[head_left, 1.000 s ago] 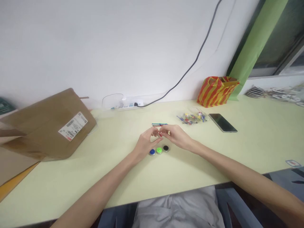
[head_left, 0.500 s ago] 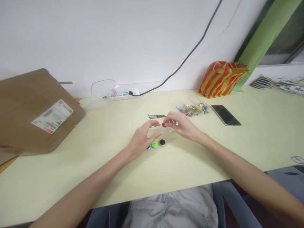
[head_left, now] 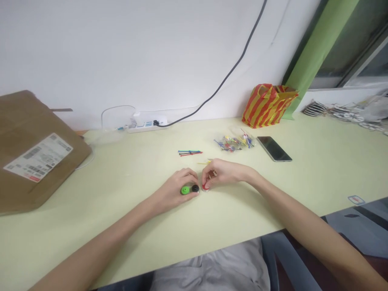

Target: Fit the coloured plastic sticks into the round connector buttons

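On the pale green table (head_left: 121,210) lie a green round piece (head_left: 184,190) and a black round piece (head_left: 195,188) side by side. My left hand (head_left: 176,190) rests over them with curled fingers touching the green one; the blue piece is hidden under it. My right hand (head_left: 221,173) pinches a red round piece (head_left: 205,186) and sets it on the table right of the black one. A few thin coloured sticks (head_left: 189,152) lie just behind the hands.
A clear bag of coloured pieces (head_left: 233,142) and a dark phone (head_left: 274,148) lie at the right. A striped red and yellow bag (head_left: 266,106) stands at the wall. A power strip (head_left: 147,122) with cable, and a brown cardboard parcel (head_left: 33,153) at left.
Both hands came down from above the table. The right hand brought the red piece down next to the black one; the left hand settled over the green and blue pieces.
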Available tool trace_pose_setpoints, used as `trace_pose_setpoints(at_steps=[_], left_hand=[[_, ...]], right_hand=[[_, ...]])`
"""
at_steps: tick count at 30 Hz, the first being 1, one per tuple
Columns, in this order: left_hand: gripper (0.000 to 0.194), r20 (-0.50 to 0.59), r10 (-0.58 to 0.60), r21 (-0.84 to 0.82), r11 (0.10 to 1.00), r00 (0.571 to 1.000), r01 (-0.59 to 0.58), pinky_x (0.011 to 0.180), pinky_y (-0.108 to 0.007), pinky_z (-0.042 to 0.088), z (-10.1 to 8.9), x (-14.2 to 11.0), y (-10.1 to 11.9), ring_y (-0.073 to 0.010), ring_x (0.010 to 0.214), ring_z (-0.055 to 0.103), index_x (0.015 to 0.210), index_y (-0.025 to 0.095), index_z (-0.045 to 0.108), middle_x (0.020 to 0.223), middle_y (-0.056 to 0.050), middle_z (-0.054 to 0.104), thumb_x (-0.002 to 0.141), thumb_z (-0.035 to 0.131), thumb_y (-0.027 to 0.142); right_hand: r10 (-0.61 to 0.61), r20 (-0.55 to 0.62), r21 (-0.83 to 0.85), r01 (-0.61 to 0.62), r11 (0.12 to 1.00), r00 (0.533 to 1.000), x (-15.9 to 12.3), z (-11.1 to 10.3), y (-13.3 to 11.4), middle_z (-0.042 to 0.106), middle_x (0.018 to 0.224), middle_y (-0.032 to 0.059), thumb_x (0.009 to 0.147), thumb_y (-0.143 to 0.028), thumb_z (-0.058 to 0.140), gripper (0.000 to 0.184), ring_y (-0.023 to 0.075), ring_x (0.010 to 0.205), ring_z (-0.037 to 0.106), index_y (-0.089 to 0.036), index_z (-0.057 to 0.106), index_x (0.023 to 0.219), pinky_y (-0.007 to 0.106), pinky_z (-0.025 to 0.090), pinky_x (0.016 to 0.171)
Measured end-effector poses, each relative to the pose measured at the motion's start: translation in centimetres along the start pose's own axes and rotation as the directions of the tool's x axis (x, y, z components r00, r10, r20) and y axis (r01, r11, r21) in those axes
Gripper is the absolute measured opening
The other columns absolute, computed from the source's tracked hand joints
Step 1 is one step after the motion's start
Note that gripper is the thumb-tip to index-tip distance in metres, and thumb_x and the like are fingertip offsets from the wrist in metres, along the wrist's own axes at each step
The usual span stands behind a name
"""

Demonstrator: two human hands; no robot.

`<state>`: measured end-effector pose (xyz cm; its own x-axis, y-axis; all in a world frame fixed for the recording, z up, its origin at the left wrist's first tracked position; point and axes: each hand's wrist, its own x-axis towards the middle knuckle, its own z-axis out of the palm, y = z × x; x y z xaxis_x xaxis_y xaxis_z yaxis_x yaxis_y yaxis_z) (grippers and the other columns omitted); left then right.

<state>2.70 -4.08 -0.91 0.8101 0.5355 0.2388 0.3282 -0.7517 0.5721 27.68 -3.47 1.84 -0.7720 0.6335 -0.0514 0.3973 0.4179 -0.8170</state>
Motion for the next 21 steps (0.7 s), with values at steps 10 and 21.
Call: trace_pose_setpoints(at_steps=[10, 21], left_hand=[[0.015, -0.028, -0.044, -0.088, 0.995, 0.999, 0.041, 0.100, -0.037, 0.051, -0.4, 0.0, 0.4, -0.0223, 0.112, 0.061, 0.106, 0.025, 0.070, 0.115, -0.007, 0.066, 0.100, 0.060, 0.035], [0.024, -0.131, -0.244, -0.195, 0.957, 0.961, 0.216, 0.079, -0.028, 0.054, -0.8, -0.3, 0.6, -0.0186, 0.097, 0.064, 0.102, 0.023, 0.064, 0.106, -0.006, 0.066, 0.105, 0.047, 0.039]], right_hand=[[0.045, -0.460, -0.244, -0.175, 0.954, 0.887, -0.3, -1.8, 0.5, 0.061, 0.064, -0.0014, 0.094, -0.030, 0.067, 0.017, 0.0112, 0.059, 0.051, -0.015, 0.073, 0.089, 0.024, 0.035, 0.060], [0.065, -0.515, -0.494, -0.358, 0.792, 0.855, -0.4, -2.7, 1.9, 0.067, 0.083, 0.0010, 0.089, -0.025, 0.074, 0.011, 0.0143, 0.074, 0.058, -0.020, 0.073, 0.098, 0.026, 0.032, 0.065]])
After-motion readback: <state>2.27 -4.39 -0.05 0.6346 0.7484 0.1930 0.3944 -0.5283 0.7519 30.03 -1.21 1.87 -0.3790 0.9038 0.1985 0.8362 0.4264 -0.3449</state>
